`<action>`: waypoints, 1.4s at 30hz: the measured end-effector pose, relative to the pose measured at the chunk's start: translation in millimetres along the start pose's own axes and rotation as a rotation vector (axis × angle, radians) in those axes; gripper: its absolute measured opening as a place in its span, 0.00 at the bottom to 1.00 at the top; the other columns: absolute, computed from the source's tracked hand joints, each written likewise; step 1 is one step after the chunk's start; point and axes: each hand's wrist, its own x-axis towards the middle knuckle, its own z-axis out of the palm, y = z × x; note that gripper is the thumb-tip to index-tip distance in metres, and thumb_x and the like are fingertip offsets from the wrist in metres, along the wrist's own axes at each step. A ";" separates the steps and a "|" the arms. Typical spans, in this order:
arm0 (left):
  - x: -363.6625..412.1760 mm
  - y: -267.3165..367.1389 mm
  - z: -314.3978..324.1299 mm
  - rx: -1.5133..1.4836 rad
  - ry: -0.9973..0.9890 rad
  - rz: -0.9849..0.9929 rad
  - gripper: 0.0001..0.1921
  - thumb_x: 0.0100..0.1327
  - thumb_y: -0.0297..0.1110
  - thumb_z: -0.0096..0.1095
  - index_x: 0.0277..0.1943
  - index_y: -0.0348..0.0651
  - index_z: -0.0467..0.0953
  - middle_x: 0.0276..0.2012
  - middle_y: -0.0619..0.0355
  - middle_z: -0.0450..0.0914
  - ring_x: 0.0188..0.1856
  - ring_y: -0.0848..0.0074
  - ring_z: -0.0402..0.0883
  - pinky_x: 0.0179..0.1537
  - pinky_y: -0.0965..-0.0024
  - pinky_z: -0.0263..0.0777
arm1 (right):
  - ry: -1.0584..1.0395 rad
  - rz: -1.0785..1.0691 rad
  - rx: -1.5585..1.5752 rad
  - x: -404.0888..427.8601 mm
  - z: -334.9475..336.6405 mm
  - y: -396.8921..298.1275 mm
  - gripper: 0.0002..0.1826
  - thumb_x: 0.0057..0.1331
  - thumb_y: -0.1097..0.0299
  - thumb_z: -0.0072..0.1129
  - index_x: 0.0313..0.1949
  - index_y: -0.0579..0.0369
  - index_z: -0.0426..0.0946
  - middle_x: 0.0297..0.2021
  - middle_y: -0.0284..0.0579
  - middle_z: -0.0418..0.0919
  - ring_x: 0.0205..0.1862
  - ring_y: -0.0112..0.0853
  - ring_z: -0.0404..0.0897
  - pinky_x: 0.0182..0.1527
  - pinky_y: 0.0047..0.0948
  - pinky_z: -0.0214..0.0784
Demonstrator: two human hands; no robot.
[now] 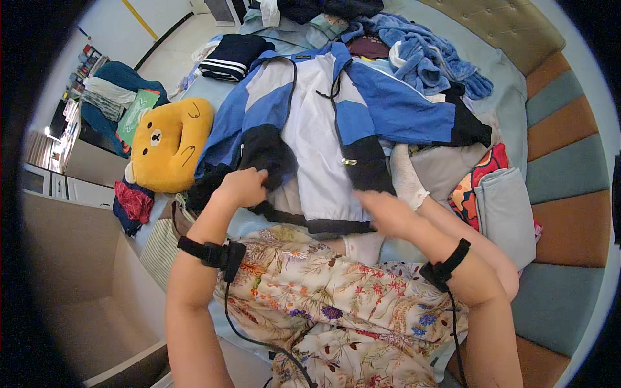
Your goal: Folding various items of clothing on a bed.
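Observation:
A zip-front jacket [314, 145] in blue, white and black lies spread open before me, its collar away from me and its dark hem nearest my lap. Its white lining shows between the two front panels. My left hand [244, 186] has its fingers curled on the black lower part of the front panel on the left, which is partly lifted and blurred. Over the hem's right corner is my right hand [390, 212], blurred by motion; whether its fingers grip the cloth is unclear. The sleeve on the right [412, 111] stretches outward to a black cuff.
A yellow bear cushion [167, 145] sits left of the jacket. Folded dark clothing with white stripes [233, 56] lies beyond it. A rumpled blue fleece [427, 53] is at the far right, and a folded grey cloth [507, 218] nearer. The padded headboard [563, 194] borders the bed.

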 end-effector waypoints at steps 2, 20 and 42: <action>2.8 6.4 9.7 0.083 -0.105 0.028 0.26 0.58 0.38 0.57 0.60 0.47 0.65 0.49 0.43 0.77 0.48 0.52 0.80 0.49 0.53 0.74 | -0.245 -0.114 0.059 4.6 9.6 -11.3 0.39 0.57 0.70 0.63 0.67 0.54 0.58 0.61 0.59 0.69 0.58 0.50 0.72 0.58 0.40 0.66; -4.1 37.7 21.6 -0.314 -0.365 0.545 0.16 0.61 0.35 0.59 0.51 0.40 0.77 0.50 0.47 0.77 0.53 0.55 0.77 0.56 0.60 0.70 | 0.301 0.116 -0.104 123.3 20.6 0.6 0.23 0.54 0.78 0.57 0.51 0.56 0.68 0.47 0.56 0.68 0.46 0.55 0.73 0.49 0.46 0.71; 97.2 97.1 40.7 -1.777 -0.032 0.073 0.26 0.67 0.54 0.55 0.34 0.33 0.79 0.23 0.55 0.78 0.27 0.71 0.75 0.31 0.67 0.69 | 0.628 -0.090 0.386 94.1 -16.5 -39.8 0.05 0.61 0.80 0.62 0.37 0.62 0.78 0.35 0.44 0.81 0.34 0.27 0.79 0.37 0.23 0.72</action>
